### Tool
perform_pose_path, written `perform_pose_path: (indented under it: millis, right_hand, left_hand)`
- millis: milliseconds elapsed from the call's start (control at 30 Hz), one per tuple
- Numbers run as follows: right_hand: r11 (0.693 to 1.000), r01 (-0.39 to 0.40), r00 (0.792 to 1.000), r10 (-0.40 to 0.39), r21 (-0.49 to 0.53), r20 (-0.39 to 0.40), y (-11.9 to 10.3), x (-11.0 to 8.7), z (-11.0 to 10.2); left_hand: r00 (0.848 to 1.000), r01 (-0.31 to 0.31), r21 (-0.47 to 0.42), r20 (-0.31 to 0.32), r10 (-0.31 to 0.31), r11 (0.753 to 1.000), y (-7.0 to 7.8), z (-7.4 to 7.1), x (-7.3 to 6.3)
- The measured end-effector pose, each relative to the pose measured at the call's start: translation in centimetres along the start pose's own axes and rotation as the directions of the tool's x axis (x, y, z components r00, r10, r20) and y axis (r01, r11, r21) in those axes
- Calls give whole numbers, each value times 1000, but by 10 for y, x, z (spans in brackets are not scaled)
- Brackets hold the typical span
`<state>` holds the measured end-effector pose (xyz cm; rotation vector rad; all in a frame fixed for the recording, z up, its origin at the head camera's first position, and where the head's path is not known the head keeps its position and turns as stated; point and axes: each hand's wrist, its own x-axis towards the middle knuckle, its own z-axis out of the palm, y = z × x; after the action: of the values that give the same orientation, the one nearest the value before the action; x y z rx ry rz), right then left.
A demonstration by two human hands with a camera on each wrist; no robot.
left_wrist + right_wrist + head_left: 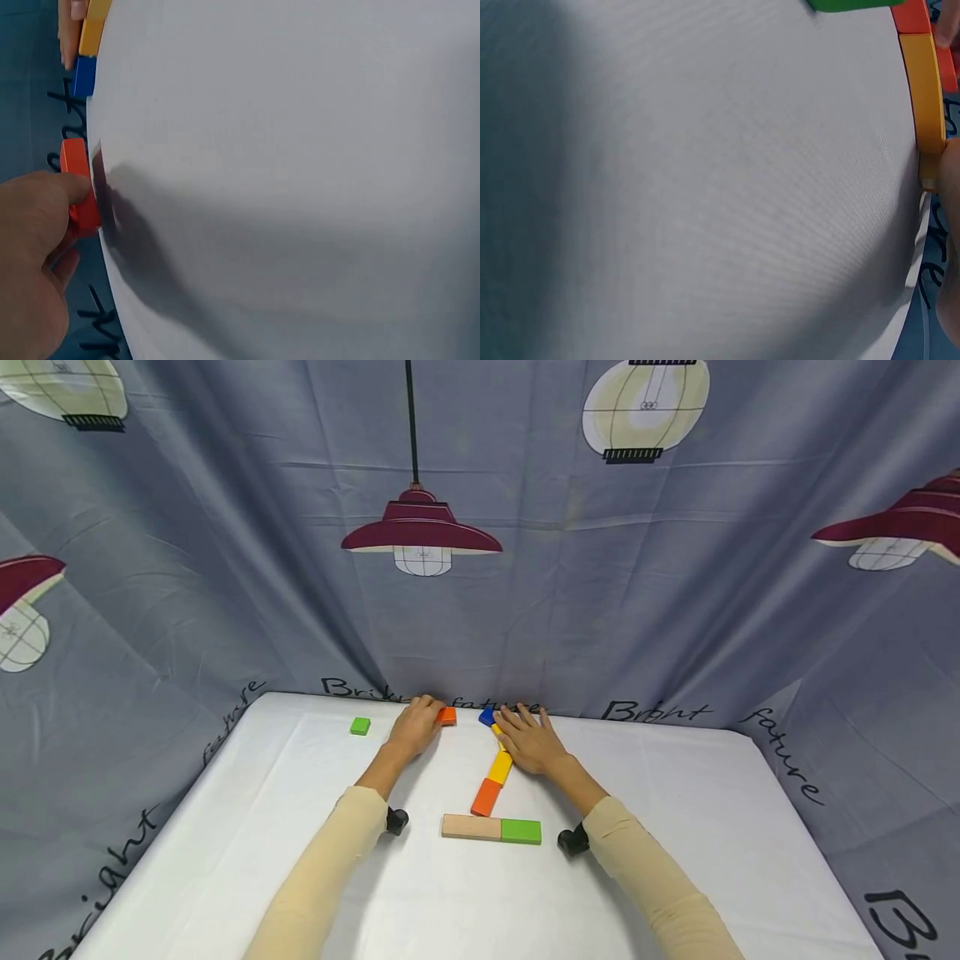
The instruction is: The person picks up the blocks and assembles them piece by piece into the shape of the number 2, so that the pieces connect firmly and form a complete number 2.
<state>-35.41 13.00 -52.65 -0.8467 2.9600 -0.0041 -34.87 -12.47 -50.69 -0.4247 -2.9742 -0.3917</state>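
Note:
At the far edge of the table, my left hand (416, 724) pinches an orange block (447, 717) between thumb and fingers. The left wrist view shows the thumb across this orange block (77, 159), its shadow falling on the cloth beside it. My right hand (531, 743), fingers extended, lies at the far part of a slanting line of blocks. A blue block (486, 717) is by its fingertips, and a yellow block under the fingers is partly hidden. Nearer along that line come another yellow block (500, 767) and an orange-red block (486, 797).
A plain wooden block (471, 827) and a long green block (521, 832) lie end to end at the near end of the line. One small green block (360, 726) sits far left. A grey curtain (510, 610) hangs behind the white table (675, 827).

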Motion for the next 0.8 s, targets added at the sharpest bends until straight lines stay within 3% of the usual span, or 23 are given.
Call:
perform_pose_path:
  millis: [433, 800]
  right_hand:
    - [1000, -11, 1000, 11, -4, -4, 2, 1, 3]
    - [1000, -21, 1000, 21, -23, 20, 1, 2, 1]
  left_hand:
    - [1000, -17, 31, -23, 18, 999, 30, 15, 19]
    - [1000, 17, 66, -17, -16, 998, 33, 26, 23]
